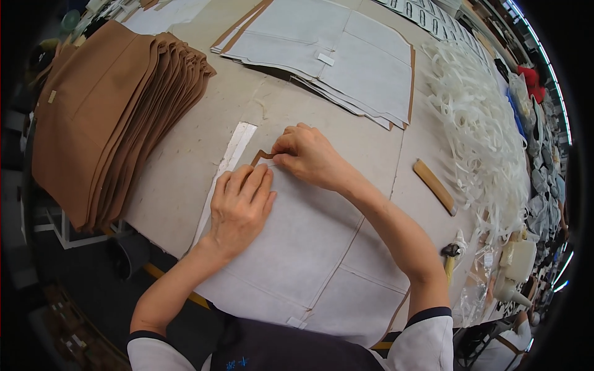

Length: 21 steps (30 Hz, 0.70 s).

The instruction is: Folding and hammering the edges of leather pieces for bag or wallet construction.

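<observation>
In front of me lies a sewn panel (297, 232), its pale lining side up and its brown face showing at the far corner. My left hand (240, 204) rests palm down on the panel's left edge, fingers stretched toward that corner. With thumb and fingers pinched, my right hand (309, 156) holds the brown turned edge at the far corner. A white strip (234, 151) lies along the left side of the panel, running beyond my left hand. Part of the panel's near edge is hidden at my body.
Brown panels (117, 123) hang stacked over the table's left side. Another stack of pale-backed panels (334, 49) lies at the far side. On the right are a heap of whitish strips (476, 123), a flat wooden-coloured tool (434, 187), a hammer (450, 252) and a white squeeze bottle (515, 272).
</observation>
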Available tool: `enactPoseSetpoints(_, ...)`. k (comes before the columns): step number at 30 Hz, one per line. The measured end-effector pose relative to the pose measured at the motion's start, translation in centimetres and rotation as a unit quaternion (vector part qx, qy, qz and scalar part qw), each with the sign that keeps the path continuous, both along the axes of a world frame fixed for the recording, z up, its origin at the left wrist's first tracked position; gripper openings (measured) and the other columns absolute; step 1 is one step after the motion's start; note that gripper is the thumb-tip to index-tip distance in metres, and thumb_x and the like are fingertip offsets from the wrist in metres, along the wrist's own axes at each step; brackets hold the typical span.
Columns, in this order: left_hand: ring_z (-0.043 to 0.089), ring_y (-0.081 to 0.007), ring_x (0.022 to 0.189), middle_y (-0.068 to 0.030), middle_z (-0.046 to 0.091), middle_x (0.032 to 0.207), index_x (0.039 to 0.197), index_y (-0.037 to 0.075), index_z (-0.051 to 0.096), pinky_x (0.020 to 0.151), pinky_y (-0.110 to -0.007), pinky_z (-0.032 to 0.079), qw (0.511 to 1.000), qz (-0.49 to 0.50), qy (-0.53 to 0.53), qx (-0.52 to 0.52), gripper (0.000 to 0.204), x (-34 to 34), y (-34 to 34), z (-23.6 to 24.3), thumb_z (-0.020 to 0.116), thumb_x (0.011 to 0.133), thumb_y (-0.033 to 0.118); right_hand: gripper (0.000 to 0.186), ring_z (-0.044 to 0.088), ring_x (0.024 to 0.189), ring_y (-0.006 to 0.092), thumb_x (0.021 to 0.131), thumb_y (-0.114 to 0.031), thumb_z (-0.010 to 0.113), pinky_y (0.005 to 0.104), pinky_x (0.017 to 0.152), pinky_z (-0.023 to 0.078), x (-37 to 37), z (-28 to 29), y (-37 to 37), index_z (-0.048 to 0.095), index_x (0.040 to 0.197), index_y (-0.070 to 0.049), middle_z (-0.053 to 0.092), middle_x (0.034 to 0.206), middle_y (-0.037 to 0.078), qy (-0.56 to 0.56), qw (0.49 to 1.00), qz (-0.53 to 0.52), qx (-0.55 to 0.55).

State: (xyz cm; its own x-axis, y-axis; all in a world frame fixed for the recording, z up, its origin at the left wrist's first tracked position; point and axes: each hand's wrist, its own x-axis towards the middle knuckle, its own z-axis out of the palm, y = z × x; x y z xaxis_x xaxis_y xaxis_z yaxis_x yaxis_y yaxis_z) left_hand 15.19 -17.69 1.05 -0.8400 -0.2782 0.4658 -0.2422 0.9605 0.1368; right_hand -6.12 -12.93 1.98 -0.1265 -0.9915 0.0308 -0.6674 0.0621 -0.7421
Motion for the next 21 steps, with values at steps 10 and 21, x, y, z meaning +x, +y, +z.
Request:
enactPoseSetpoints(10, 0.058, -0.0286, 0.125, -0.0083, 0.067, 0.134, 0.124, -0.001, 0.071, 0.107, -0.049, 0.041, 1.0, 0.012, -0.027, 0.007, 0.042, 0.2, -0.5, 0.0, 0.077, 0.086, 0.017, 0.012, 0.057, 0.092, 0.0258, 0.084, 0.001, 0.077, 0.0375, 0.082, 0.049, 0.6, -1.8, 0.2, 0.08, 0.094, -0.005, 0.069, 0.093, 0.006, -0.016, 0.994, 0.001, -0.107)
enactPoseSetpoints(21, 0.054, -0.0293, 0.132, -0.007, 0.065, 0.136, 0.124, 0.003, 0.072, 0.12, -0.057, 0.028, 0.998, -0.001, -0.03, 0.049, 0.04, 0.7, -1.5, -0.3, 0.077, 0.087, 0.017, 0.017, 0.057, 0.099, 0.026, 0.08, -0.001, 0.076, 0.0394, 0.085, 0.043, 0.1, -2.4, 1.6, 0.081, 0.096, -0.006, 0.065, 0.103, 0.006, 0.082, 0.971, 0.084, -0.209)
